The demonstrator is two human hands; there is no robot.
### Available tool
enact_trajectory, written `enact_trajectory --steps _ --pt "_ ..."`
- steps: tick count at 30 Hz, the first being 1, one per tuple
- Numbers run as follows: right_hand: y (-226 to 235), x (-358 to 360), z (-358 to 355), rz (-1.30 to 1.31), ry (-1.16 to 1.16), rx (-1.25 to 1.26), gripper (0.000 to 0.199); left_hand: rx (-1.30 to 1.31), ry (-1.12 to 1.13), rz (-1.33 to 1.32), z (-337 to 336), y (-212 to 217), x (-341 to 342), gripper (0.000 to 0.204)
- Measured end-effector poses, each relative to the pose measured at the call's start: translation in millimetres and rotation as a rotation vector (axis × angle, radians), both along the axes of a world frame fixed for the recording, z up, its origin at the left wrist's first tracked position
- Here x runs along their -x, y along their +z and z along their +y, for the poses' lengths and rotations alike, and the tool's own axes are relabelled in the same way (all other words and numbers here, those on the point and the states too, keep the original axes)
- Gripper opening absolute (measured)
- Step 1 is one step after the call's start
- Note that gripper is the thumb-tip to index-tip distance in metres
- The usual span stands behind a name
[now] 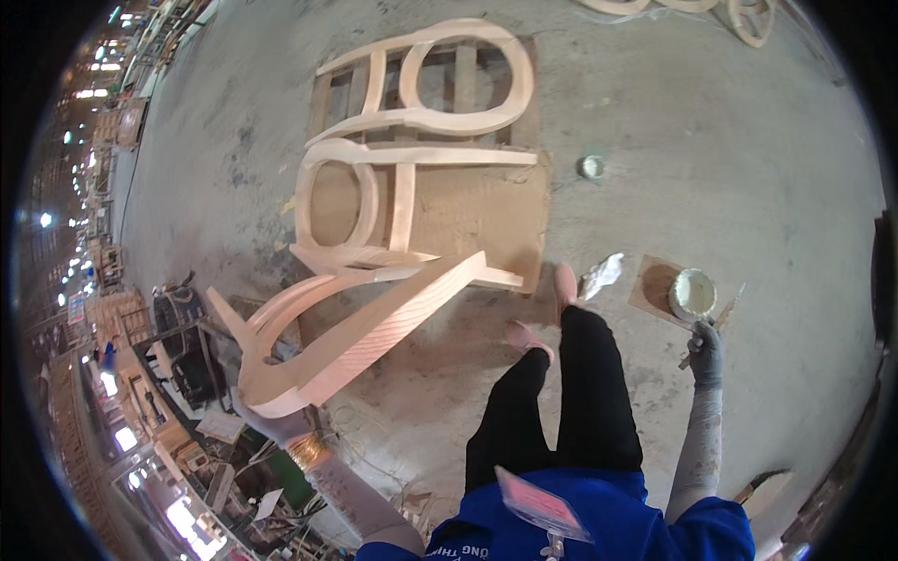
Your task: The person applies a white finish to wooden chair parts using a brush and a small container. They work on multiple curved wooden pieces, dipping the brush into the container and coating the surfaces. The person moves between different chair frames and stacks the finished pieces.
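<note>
At the left, my left hand (pixel 271 423), in a grey sleeve with a gold band at the wrist, is closed round the lower end of a pale wooden chair-back frame (pixel 374 327). The frame is held tilted above the floor, and its thick leg points up and right. My right hand (pixel 708 352), grey-gloved, is closed on a slim stick-like tool (pixel 735 304) with a pale, flat-looking end; its exact kind is not clear. Just beyond that hand is a round tub (pixel 693 292) of whitish stuff, over a piece of brown cardboard (pixel 647 288).
Two similar wooden frames (pixel 400 210) lie ahead on cardboard and a slatted pallet (pixel 321 103). A small tub (pixel 591 167) and a crumpled white sheet (pixel 601 276) are on the concrete floor. A cluttered bench (pixel 201 393) stands at the left. More curved wooden parts (pixel 748 21) lie far right.
</note>
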State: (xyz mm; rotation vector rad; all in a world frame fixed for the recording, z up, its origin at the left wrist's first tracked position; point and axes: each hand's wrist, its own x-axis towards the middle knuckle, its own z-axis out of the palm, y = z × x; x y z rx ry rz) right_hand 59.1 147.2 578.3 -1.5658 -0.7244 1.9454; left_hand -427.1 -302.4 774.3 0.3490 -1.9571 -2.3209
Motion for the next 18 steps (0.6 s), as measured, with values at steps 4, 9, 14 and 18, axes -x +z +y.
enact_trajectory --steps 4,9,14,18 --pt "27 -29 10 0.028 -0.053 -0.071 0.011 0.006 0.091 0.125 -2 32 -32 0.073" --pt "61 -68 42 0.139 -0.215 -0.120 0.009 -0.120 -0.092 0.103 39 77 -75 0.056" --pt "66 -138 85 0.167 -0.338 -0.131 0.007 0.538 -0.194 0.431 147 95 -117 0.060" --pt "39 -189 122 0.202 -0.545 -0.069 0.006 0.705 -0.243 0.733 248 110 -153 0.067"
